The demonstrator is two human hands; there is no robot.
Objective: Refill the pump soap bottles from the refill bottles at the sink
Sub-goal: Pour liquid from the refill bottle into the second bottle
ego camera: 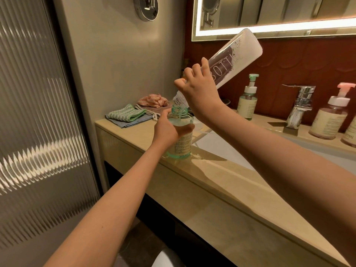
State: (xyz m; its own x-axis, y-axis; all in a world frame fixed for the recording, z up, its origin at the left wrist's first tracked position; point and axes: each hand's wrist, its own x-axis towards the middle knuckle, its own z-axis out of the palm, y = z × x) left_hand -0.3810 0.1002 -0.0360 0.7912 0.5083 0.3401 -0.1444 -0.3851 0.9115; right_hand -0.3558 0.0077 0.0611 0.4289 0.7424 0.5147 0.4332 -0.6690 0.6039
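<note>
**soapfan22:** ok what's the setup here, biggest stuff first?

**tilewatcher:** Ribbed glass door (38, 112) takes up the whole left side. Then a long beige desk (221, 182) with a lit mirror (269, 12) above it and the sink (221, 149) set into the top.

**soapfan22:** and the hands?

**tilewatcher:** Both busy. The right hand (200, 89) has its fingers curled round the lower end of a big clear refill bottle (237, 54). It's tipped steeply, base up toward the mirror, foam clinging inside near the base. Its mouth sits just above the open neck of a green-tinted soap bottle (182, 143). That one stands upright on the desk near the front edge, just left of the sink, pump off. The left hand (167, 130) grips it round the shoulder. Can't tell if anything's actually flowing, too blurry at the mouth.

**soapfan22:** other stuff around?

**tilewatcher:** A chrome tap (299, 105) at the back of the sink, with a green-pump bottle (247, 101) to its left and a pink-pump bottle (327, 122) to its right. In the far left corner of the desk there's a green striped cloth (127, 114) on a blue cloth (123, 123), and a crumpled pink cloth (153, 100) behind them.
</note>
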